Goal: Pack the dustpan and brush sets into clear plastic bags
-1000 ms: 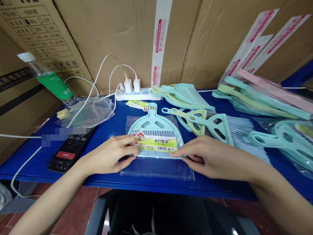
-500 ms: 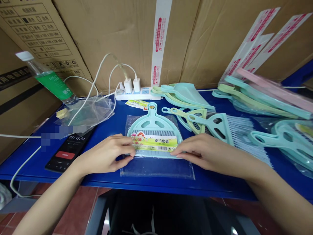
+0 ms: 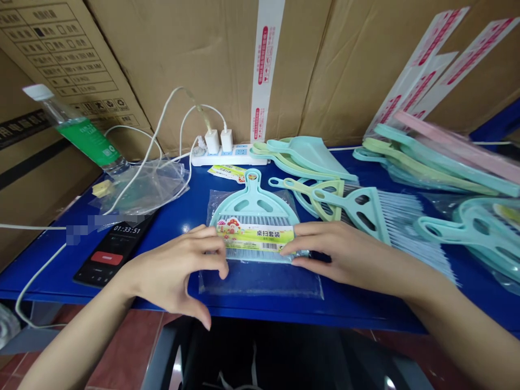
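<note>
A light-blue dustpan and brush set (image 3: 252, 201) lies in a clear plastic bag (image 3: 260, 279) on the blue table, its handle pointing away from me. Across the bristles sits a yellow-green printed label (image 3: 260, 235) with mushroom pictures. My left hand (image 3: 182, 265) is at the set's left edge, thumb spread well away from the curled fingers, with nothing between them. On the right side, my right hand (image 3: 319, 246) grips the lower right edge of the bagged set between thumb and fingers, by the label's end.
Loose brushes (image 3: 357, 208) and dustpans (image 3: 309, 154) lie behind and right. More bagged sets (image 3: 483, 227) are at the far right. A phone (image 3: 114, 249), crumpled plastic (image 3: 150, 184), a bottle (image 3: 85, 135) and cables are left; a power strip (image 3: 227, 155) stands behind.
My left hand has let go of the set's lower left edge, its thumb swinging down toward me. My right hand has shifted slightly at the right edge.
</note>
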A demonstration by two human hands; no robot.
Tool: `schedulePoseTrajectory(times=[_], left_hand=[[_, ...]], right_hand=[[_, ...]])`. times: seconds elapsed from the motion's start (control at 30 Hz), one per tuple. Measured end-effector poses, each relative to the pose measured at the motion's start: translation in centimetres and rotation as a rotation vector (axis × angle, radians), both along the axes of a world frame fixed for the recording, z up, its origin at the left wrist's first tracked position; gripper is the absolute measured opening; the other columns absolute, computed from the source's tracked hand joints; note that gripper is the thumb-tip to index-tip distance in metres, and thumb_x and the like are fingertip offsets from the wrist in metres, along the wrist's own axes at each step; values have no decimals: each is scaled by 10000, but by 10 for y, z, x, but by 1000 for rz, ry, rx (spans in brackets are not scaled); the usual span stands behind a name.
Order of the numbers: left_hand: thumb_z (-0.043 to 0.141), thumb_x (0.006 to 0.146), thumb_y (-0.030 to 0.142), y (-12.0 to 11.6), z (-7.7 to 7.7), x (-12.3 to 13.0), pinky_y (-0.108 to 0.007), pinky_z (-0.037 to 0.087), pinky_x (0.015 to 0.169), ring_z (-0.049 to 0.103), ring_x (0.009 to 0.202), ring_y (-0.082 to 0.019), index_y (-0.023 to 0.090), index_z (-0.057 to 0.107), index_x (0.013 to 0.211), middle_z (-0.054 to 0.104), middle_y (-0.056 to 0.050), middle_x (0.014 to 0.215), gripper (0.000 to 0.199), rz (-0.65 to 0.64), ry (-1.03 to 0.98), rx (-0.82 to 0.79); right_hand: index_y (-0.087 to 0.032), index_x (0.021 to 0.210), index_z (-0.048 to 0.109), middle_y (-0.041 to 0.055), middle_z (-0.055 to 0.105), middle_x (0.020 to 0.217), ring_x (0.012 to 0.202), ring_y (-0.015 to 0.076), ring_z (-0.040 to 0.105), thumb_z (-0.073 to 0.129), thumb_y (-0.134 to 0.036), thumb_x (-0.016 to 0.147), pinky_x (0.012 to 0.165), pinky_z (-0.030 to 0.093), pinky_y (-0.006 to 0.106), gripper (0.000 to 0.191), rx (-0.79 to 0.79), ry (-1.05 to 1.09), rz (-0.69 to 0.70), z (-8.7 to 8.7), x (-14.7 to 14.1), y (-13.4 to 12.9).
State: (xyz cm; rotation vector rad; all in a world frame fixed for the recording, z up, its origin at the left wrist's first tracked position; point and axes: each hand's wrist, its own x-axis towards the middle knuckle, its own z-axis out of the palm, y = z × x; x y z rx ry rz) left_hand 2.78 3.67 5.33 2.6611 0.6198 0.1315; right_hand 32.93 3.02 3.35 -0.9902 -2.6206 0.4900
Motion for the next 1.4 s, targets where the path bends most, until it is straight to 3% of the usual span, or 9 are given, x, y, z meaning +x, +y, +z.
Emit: schedulePoseTrajectory(times=[0.23,0.4,0.57,0.83,0.97,1.1,1.27,1.4], left_hand=[[676,793,174,-2,2,2,-308,400,822,549,835,-168,209,605,830,595,-6,866,87,-27,-3,-17],[755,756,273,-2,0,3,-316,412,828,542,834,-172,214,598,860,597,-1,876,197,-35,4,-17],[663,786,191,-3,-6,7,-333,429,884,545,795,-161,211,580,871,593,5,848,121,-50,-9,-26],[539,851,146,-3,-11,13,-297,441,795,513,715,-145,204,566,802,573,4,758,81,-74,-70,31],[489,881,116,-3,-9,14,-282,432,749,490,693,-142,204,555,778,566,6,723,151,-72,-96,52],[437,908,115,-3,-5,12,-286,437,781,503,740,-150,206,529,807,586,-6,766,164,7,-131,91],[365,953,129,-1,-4,11,-294,421,773,518,789,-154,194,492,898,599,-24,862,153,84,-95,132],[342,963,131,0,-5,10,-300,407,765,525,783,-158,205,469,916,600,-17,868,155,123,-66,131]], right_hand=[[-272,1184,717,56,729,1137,957,198,699,572,-200,923,775,545,300,307,-20,-45,33,-2,2,2],[-281,1244,686,62,722,1152,991,214,687,567,-177,922,818,535,329,359,-21,-61,27,0,1,1],[-288,1277,664,46,704,944,807,182,657,520,-132,923,674,497,289,413,-9,-94,72,4,-3,0],[-271,1246,684,39,659,854,716,156,607,505,-135,928,592,439,253,390,12,-87,91,4,-2,-1],[-280,1253,678,41,674,878,742,165,626,513,-139,924,620,464,266,394,22,-91,83,4,-3,-1],[-292,1228,688,41,710,947,807,180,659,526,-131,909,675,496,286,393,29,-79,70,2,-3,-2],[-216,1092,727,68,735,1061,931,199,688,500,-127,908,792,519,314,306,23,5,73,0,-2,-2],[-193,1081,711,78,743,1039,920,215,697,519,-287,957,796,520,325,248,1,21,69,5,-3,-4]])
